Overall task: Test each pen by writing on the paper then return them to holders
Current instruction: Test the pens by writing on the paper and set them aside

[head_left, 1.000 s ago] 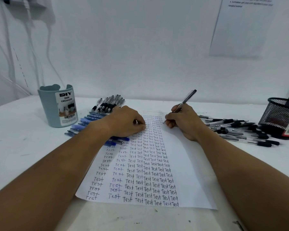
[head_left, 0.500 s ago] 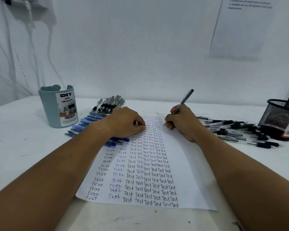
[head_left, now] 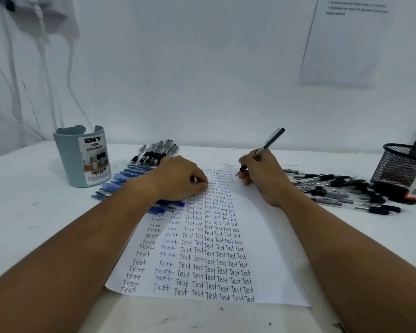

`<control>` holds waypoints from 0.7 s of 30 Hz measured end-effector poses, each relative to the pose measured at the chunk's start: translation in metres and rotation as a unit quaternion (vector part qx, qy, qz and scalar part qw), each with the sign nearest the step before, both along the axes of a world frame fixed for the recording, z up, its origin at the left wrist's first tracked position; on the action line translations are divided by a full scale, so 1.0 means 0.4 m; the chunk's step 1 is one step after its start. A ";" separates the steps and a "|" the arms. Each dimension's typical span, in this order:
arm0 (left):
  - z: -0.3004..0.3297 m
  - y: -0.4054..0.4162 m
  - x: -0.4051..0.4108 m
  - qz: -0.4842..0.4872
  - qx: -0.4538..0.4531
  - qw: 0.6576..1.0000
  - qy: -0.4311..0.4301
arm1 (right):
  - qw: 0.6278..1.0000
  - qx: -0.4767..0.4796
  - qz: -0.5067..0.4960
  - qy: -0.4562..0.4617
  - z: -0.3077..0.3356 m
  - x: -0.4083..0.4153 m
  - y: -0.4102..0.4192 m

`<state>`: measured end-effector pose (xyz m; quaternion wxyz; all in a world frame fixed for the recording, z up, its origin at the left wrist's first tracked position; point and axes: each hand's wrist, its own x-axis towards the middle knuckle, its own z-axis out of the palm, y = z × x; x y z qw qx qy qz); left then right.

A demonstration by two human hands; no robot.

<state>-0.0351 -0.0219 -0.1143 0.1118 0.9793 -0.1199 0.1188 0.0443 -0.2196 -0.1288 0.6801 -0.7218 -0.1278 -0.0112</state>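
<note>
Black pen gripped in right hand, fingers curled round lower barrel, cap end tilted up and away to the right, tip at or just above paper near top of the blank right strip; contact not clear. Paper flat on white table, filled with columns of handwritten "Test", the leftmost columns fainter and bluish. Left hand resting knuckles-up on paper's upper left edge, fingers curled under, nothing clearly held; partly over blue pens lying in a row beside the sheet. Row of black-grip clear pens just behind those, near the wall. Grey-blue holder labelled "DIY DESK ORGANIZER" upright, left of the pen rows. Loose spread of black pens right of paper, just beside right wrist. Black mesh holder at far right, touching or close by that spread. Printed sheet stuck on wall upper right. White cables hanging at upper left.
</note>
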 end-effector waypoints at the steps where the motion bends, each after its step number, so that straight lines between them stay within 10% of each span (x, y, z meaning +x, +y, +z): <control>1: 0.000 0.000 0.000 0.000 0.001 1.000 0.002 | 1.000 0.009 -0.010 -0.005 0.005 -0.001 0.003; 21: 0.001 -0.005 -0.005 0.002 0.002 1.000 0.000 | 0.992 0.106 -0.069 0.011 0.058 -0.001 -0.033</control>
